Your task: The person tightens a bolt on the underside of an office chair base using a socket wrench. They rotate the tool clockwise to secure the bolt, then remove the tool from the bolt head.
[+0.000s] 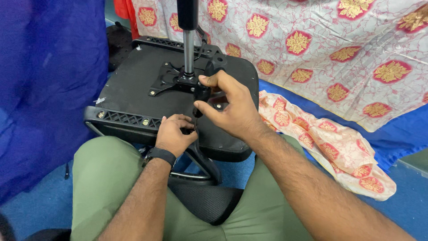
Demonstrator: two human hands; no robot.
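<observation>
A large patterned cloth (339,49), pale with red and gold medallions, was hung across the top and right of the head view, and a blue drape (49,67) was seen at the left, with blue floor (401,196) below. A smaller piece of the same patterned fabric (334,143) was laid crumpled on the floor to the right. An upturned black office chair seat (133,96) was rested against the person's green-trousered legs (107,178), its underside turned up toward the camera. A black metal mounting plate (166,79) was fixed at the middle of that underside, and a chrome gas-lift column (188,49) was stood upright from it, its black upper sleeve cut off by the top edge. A curved black armrest bracket (203,165) was seen below the seat's near edge, between the knees. The right hand (232,105) was closed around the black handle of a screwdriver (201,91), held nearly upright with its tip pointed down at the seat's near edge. The left hand (174,134), with a black watch (160,155) worn at the wrist, was curled at that edge, its fingertips pressed together around the screwdriver's tip; whether a screw was pinched there could not be told. Small bolts (146,122) were seen along the seat's ribbed front rim.
</observation>
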